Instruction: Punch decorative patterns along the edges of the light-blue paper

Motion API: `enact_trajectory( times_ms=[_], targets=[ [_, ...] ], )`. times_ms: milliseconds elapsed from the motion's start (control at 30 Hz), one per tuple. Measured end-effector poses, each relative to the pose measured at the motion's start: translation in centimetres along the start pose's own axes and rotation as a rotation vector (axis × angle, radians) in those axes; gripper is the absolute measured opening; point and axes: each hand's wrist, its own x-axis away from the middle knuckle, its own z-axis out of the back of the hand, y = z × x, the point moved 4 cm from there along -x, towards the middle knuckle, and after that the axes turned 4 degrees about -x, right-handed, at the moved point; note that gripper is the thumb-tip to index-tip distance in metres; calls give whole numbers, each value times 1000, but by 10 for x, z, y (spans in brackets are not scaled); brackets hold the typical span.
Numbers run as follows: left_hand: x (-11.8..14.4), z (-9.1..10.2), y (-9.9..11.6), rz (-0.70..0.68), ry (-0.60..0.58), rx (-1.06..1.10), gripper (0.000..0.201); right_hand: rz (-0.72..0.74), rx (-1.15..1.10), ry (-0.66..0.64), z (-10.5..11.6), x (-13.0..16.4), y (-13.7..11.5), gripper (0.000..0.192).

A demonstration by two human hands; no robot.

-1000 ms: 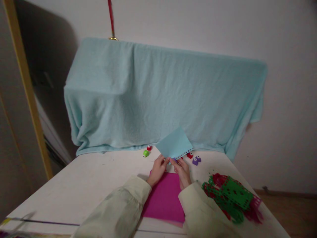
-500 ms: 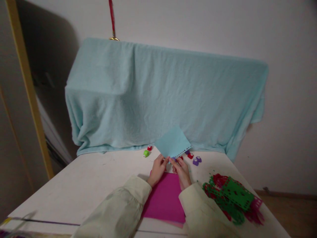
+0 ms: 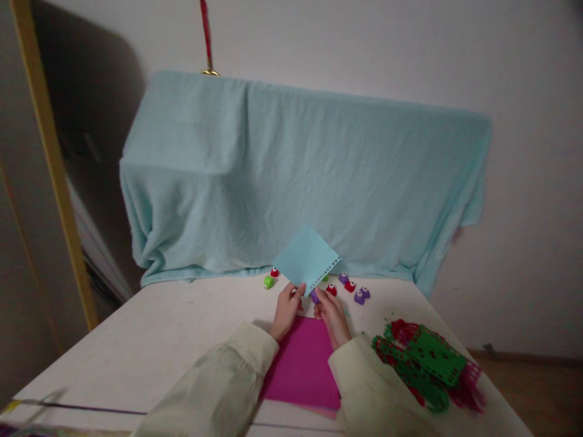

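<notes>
The left hand [image 3: 288, 312] pinches the blue paper [image 3: 306, 255] near its closest corner, up over the white tabletop [image 3: 191, 321], and little holes run along one edge. The right hand [image 3: 332, 312] grips a small purple thing [image 3: 314, 296] close to that corner. Bright pink paper [image 3: 303, 364] lies below the wrists, with messy green and red paper bits [image 3: 428, 361] off to the right.

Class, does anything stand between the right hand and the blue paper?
Yes: the small purple object in the right hand, beside the lower corner of the blue paper. Whether it touches the paper is unclear. Nothing else visible intervenes.
</notes>
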Motion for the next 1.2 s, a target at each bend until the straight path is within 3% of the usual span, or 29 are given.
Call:
enact_trajectory(
  times_ms=[167,333,433,567,1033,1200],
  targets=[
    [0,1,1,8,6,14,44,42,-122,9,-1,-3,-2,116],
    [0,1,2,17,6,18,44,-67,-247,-16,13,-1,-10,97],
    [0,0,0,19,3,13,44,-112,-279,72,34,1,-17,88],
    [-1,-1,-2,31,-1,3,42,-124,-301,283,58,5,-20,77],
    [-2,0,-5,32,3,-24,42,-140,-165,527,77,3,-7,92],
    [-2,1,-2,48,3,-37,42,-141,-254,443,69,10,-19,83]
  ],
)
